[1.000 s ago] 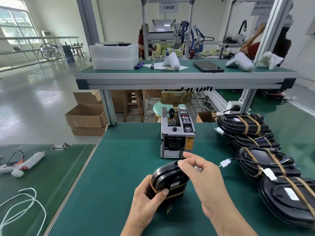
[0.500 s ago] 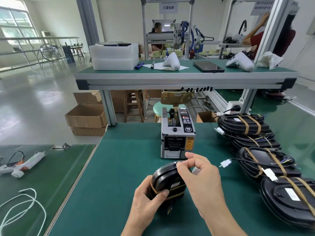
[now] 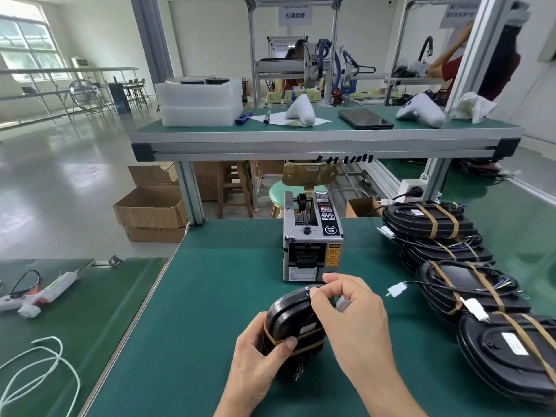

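Here, black housing [image 3: 293, 322] between hands [image 3: 304, 341]

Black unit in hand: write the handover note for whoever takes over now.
Left hand grips the black unit upright on the green table, thumb on its tan band.
Right hand pinches at the unit's top edge, with a white connector among its fingers.
Done: bands are on.
Left, probably: secure the lead, then set the unit with the banded units at right.
Tape dispenser stands just behind.

The tape dispenser [image 3: 311, 240] stands behind the held housing [image 3: 293, 322], stacked housings [image 3: 469, 284] right.
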Demonstrator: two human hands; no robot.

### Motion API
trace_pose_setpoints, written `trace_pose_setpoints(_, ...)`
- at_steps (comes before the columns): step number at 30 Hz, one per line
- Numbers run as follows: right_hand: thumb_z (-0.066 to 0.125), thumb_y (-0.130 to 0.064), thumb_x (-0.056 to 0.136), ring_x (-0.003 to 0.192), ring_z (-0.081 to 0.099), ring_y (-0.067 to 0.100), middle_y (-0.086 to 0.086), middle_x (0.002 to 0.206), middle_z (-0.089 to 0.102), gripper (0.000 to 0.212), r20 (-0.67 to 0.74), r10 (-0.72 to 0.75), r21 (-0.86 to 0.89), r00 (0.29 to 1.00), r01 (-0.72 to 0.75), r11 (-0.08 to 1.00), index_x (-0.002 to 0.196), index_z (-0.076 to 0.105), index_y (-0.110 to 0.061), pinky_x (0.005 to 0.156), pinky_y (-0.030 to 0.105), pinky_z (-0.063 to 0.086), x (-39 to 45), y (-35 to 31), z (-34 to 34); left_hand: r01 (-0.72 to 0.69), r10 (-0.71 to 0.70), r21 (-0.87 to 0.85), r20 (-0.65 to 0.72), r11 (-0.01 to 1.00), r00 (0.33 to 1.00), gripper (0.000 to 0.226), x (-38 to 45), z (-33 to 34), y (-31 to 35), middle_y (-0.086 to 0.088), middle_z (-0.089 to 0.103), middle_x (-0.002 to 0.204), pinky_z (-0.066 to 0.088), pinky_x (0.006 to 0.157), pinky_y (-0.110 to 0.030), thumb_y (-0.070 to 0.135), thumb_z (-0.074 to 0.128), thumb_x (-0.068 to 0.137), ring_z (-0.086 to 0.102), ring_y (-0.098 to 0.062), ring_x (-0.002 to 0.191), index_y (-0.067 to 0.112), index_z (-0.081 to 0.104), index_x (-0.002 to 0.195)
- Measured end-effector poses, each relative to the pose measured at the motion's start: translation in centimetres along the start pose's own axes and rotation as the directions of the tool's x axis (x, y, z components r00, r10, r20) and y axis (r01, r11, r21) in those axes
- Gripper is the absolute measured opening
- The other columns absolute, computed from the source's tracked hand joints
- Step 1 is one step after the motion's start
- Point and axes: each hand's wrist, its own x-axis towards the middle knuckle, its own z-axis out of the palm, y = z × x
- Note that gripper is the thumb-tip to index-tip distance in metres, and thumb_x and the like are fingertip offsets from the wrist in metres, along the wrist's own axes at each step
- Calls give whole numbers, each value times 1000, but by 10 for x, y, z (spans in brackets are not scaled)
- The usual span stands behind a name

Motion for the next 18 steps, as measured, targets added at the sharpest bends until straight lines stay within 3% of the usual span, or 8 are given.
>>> trace_pose_setpoints(3,78,-30,85,104,58,-11,-24,106,67,19,7,-14,-30,1000,15,999,66,72,-27,80,1,36,0,-1,-1,-1,1,-4,3,1000,1000,51,0,0,1,-15,77,104,59,89,-44,53,88,82,72,-37,100,22,74,120)
trace_pose_setpoints(7,77,-30,86,101,58,-9,-24,102,67,20,10,-37,-68,999,38,997,67,71,-27,80,7,39,1,-2,-1,-8,8,10,-18,1000,1000,54,0,2,3,-15,76,102,58,86,-34,57,89,79,72,-28,96,22,75,118)
trace_pose_setpoints(9,76,-31,86,99,58,-9,-24,99,67,20,15,-48,-96,999,49,994,67,70,-27,80,12,41,0,-3,-1,-15,15,16,-21,1000,1000,54,0,1,2,-15,77,102,57,85,-33,57,88,80,72,-32,96,21,74,119)
trace_pose_setpoints(13,76,-32,85,96,57,-7,-23,96,67,19,35,-45,-142,998,50,989,67,69,-27,72,8,37,3,-4,-3,-15,16,43,-16,999,1000,53,0,-1,-3,-12,77,104,58,87,-38,55,87,82,72,-33,98,22,73,122)
trace_pose_setpoints(18,75,-30,83,95,57,-9,-22,92,65,18,58,-39,-176,998,48,983,67,68,-27,68,6,36,6,-4,-6,-8,8,80,-5,997,1000,55,0,-2,-6,-10,77,107,59,87,-32,51,86,87,74,-26,99,21,70,129)
